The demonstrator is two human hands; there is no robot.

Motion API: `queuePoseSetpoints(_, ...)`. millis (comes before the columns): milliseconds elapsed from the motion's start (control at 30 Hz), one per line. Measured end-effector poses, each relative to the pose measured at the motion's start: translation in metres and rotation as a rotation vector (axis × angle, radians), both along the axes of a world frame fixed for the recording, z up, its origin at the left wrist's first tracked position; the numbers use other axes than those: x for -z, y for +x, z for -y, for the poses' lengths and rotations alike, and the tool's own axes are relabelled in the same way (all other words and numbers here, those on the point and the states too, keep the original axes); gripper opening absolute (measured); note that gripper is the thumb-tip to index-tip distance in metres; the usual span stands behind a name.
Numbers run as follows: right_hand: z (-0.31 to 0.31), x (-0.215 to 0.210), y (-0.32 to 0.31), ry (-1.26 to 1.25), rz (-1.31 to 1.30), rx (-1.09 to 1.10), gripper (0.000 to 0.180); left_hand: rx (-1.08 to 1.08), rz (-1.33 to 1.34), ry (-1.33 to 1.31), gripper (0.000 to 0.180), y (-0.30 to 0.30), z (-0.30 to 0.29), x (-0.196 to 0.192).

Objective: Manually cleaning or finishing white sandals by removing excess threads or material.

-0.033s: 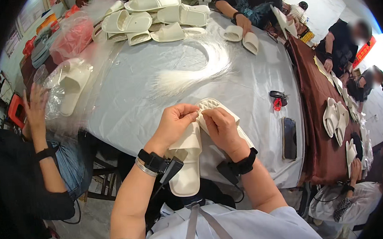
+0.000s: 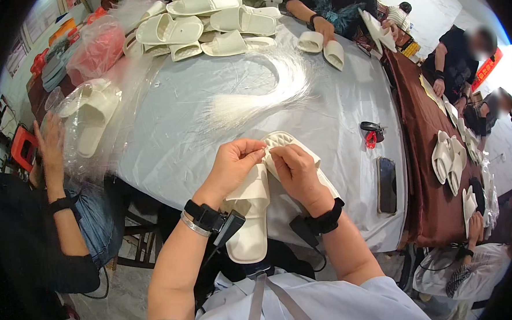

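Two cream slippers lie at the near edge of the table before me. The left slipper (image 2: 248, 230) points away from me and reaches over the edge; the right slipper (image 2: 291, 140) is angled beside it, its quilted toe showing. My left hand (image 2: 240, 163) is closed in a pinch above the left slipper's strap. Against it, my right hand (image 2: 296, 168) pinches too, over the right slipper's strap. The fingertips meet between the two slippers; whatever they hold is too small or hidden to make out. A bundle of fine white strands (image 2: 259, 102) curves across the table beyond them.
A pile of cream slippers (image 2: 205, 26) stands at the back. To the left, a co-worker's hand (image 2: 51, 142) is beside a bagged slipper (image 2: 96, 119). Keys (image 2: 372, 132) and a phone (image 2: 386, 185) lie on the right. Another co-worker's hand (image 2: 323, 29) is above slippers at the far side.
My hands and the two slippers keep their places. The far co-worker's hand and slippers have shifted slightly up and left. The bagged slipper at left has moved a little.
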State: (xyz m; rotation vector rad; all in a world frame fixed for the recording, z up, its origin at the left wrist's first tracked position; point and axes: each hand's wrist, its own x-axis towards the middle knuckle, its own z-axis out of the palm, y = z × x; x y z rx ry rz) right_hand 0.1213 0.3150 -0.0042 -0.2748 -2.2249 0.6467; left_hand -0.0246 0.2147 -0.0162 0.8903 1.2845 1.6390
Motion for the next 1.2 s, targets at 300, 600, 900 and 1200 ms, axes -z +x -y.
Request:
queuePoseSetpoints(300,-0.0004,-0.0017,0.0003,-0.005,0.002,-0.009,0.009,0.003,-0.001,-0.001,0.015,0.0011,-0.0006,-0.0040)
queuePoseSetpoints(600,-0.0003,-0.0007,-0.0009,0.007,-0.011,-0.013,0.009,0.020,0.012,-0.015,0.015,-0.0004,-0.0005,-0.0008)
queuePoseSetpoints(900,0.0002,-0.0026,0.0007,-0.002,0.008,-0.018,0.009,0.028,-0.054,-0.035,0.014,0.0017,-0.0007,-0.0046)
queuePoseSetpoints(1200,-0.0009,-0.0024,-0.0002,0.011,0.028,-0.034,0.006,0.003,-0.089,-0.062,0.012,0.0010,-0.0042,-0.0002)
